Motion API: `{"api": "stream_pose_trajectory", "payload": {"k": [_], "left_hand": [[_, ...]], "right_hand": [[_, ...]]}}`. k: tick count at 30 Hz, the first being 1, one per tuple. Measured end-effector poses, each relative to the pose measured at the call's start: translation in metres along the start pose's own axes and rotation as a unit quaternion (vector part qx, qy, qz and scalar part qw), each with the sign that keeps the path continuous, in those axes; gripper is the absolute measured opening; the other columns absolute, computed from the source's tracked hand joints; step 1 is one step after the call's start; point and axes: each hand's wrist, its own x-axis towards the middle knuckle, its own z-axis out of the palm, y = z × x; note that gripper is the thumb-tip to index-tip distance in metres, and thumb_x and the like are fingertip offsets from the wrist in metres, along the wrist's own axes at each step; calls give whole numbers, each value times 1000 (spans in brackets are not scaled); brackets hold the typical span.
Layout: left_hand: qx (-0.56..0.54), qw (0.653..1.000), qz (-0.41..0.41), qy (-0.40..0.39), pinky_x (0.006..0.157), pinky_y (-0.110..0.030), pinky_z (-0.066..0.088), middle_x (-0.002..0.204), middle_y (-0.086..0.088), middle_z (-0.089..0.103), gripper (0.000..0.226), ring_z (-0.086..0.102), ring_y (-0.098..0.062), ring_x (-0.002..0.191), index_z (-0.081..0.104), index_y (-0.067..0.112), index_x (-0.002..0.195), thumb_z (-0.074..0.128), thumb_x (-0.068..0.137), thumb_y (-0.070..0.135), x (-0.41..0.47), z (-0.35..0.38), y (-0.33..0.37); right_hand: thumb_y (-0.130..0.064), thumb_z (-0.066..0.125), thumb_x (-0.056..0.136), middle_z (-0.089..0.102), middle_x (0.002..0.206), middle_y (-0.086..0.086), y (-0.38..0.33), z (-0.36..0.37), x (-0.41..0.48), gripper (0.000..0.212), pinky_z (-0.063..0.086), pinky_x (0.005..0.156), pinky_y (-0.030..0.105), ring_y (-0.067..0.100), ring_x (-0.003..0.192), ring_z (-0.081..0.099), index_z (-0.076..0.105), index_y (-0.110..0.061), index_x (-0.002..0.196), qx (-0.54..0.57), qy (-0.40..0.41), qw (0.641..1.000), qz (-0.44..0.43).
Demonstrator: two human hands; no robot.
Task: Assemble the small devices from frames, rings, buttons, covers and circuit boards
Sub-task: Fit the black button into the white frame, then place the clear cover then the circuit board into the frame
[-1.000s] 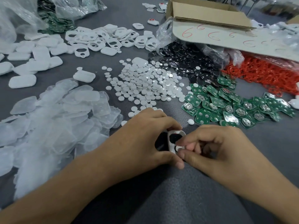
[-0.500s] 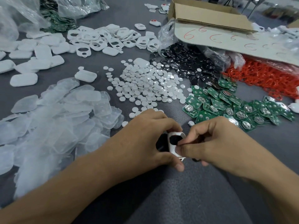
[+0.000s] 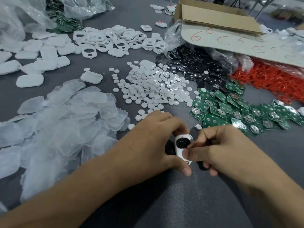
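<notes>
My left hand (image 3: 153,139) grips a white frame (image 3: 179,149) near the table's front middle, thumb under it and fingers curled over its far end. A black button (image 3: 182,143) sits in the frame's large hole, with a thin red edge showing at its lower right. My right hand (image 3: 220,148) pinches the frame's near right side, thumb pressed on the white face beside the button. Another black piece (image 3: 202,167) shows under my right fingers. Around lie white buttons (image 3: 156,86), black buttons (image 3: 194,66), red rings (image 3: 266,79), green circuit boards (image 3: 230,107), clear covers (image 3: 62,116) and white frames (image 3: 105,40).
A grey cloth (image 3: 279,153) covers the table. An open cardboard box (image 3: 217,18) stands at the back right, its flap marked with red sixes. Plastic bags (image 3: 21,15) with more boards fill the back left corner. White solid shells (image 3: 32,63) lie at the left.
A black button now fills the frame's large hole. My right hand has closed in from the right and presses on the frame; my left hand keeps its grip.
</notes>
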Motion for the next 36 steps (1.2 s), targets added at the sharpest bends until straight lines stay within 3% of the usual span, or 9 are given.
{"api": "stream_pose_trajectory", "payload": {"k": [5,10,18,26,31,36], "left_hand": [[1,1000,-15,4,81,-12,39,97,22,54,63,48,2,100,59,36,101,89,54,65,-1,0,-1],[1,1000,-26,10,78,-12,39,94,23,54,64,46,4,98,55,38,99,88,54,68,-2,-1,-2],[12,1000,-23,9,79,-15,41,95,23,56,59,47,3,100,57,38,102,85,61,69,-2,-2,-3],[24,1000,-12,8,82,-21,44,97,23,57,60,47,1,100,58,39,105,80,62,73,-1,-1,-4],[35,999,-4,11,88,-27,46,100,22,57,60,46,0,102,60,38,108,80,63,73,-2,-2,-4],[94,995,43,13,95,-23,40,121,15,54,80,43,-5,112,58,30,133,72,70,77,-6,-1,4]], "right_hand": [[-13,85,65,67,61,17,6,6,-2,24,43,42,23,16,45,54,64,-14,54,30,42,999,-12],[-13,86,69,66,56,9,11,8,-2,20,46,44,27,18,43,56,67,-13,61,34,65,997,-26],[-3,81,78,68,64,15,14,5,-3,16,50,50,21,14,50,60,71,-12,69,87,15,995,-43],[-3,80,79,62,58,2,17,1,-1,20,48,45,21,13,49,58,69,-15,66,138,45,988,-59],[-13,79,82,63,60,0,15,4,0,14,48,46,23,10,49,55,67,-16,74,56,139,976,-160],[-24,76,87,69,78,-8,-20,10,-6,8,51,62,15,7,70,67,72,-30,90,5,167,941,-293]]}}
